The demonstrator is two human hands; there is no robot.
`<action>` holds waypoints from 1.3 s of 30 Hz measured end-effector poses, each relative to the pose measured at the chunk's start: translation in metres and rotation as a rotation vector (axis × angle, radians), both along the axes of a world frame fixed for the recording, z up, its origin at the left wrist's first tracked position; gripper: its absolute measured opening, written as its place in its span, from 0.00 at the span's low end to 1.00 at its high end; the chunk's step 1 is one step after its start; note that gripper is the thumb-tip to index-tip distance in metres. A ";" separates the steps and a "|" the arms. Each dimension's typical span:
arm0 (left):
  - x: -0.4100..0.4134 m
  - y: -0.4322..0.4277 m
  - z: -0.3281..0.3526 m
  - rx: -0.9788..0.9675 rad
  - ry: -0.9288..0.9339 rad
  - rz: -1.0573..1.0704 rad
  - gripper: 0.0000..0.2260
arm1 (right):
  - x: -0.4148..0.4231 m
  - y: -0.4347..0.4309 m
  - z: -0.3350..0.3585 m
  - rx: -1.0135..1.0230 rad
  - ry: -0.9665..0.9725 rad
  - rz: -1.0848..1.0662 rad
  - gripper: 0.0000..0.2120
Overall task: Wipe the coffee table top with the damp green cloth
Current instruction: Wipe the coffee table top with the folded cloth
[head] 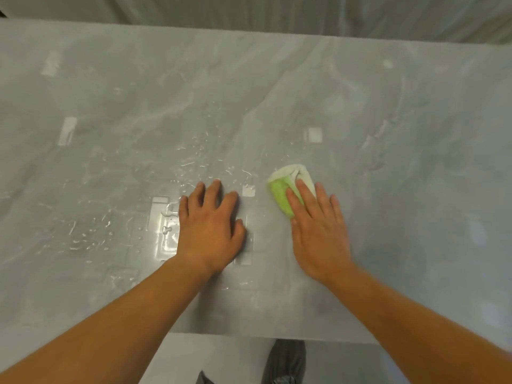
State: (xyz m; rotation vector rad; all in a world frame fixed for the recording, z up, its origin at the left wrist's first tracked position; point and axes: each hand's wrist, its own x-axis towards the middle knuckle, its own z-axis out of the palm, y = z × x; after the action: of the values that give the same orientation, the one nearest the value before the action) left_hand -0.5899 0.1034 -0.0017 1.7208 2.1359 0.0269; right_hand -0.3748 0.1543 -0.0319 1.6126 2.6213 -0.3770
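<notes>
Two bare hands lie flat on a grey, marble-patterned table that fills nearly the whole view. The left hand rests near the middle, toward the near edge, with its fingers straight and spread, holding nothing. The right hand lies just beside it, toward the right edge, its straight fingers pressing down on the cloth. The cloth, green with a white fold, is bunched under the fingertips and sticks out on their far side. Water drops streak the table beyond and left of the left hand. Below the near edge, a dark shoe stands on pale floor.
</notes>
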 end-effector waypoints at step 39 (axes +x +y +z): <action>-0.088 0.280 -0.019 -0.015 0.045 -0.166 0.29 | -0.054 0.156 0.006 -0.065 0.087 -0.058 0.27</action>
State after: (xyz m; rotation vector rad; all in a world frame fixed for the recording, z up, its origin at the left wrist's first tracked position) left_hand -0.6777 0.3839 -0.0206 1.9010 2.0113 -0.0752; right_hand -0.4287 0.3102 -0.0262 1.6913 2.5980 -0.5415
